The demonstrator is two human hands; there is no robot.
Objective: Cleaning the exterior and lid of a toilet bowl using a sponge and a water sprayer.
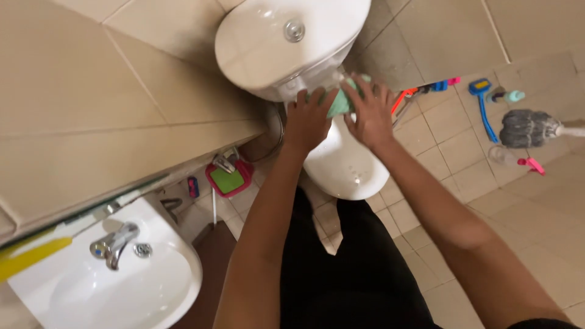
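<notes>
I'm seeing a soft green cloth [341, 100] lying against the glossy white ceramic toilet tank [274, 42]; lower left, a shiny chrome metal tap [114, 244] is gleaming.

Your hands cover most of the green cloth [339, 102]; the white ceramic washbasin [122, 292] and grey string mop [529, 128] are cut off at the edges.

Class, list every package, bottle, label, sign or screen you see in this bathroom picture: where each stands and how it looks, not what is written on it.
Teal-capped bottle: on the floor tiles right of the toilet, beside the blue brush; small.
Clear bottle with pink trigger: lying on the floor below the grey mop head; see-through.
Red tub: on the floor between sink and toilet; squarish, green inside.
No signs or screens show.
</notes>
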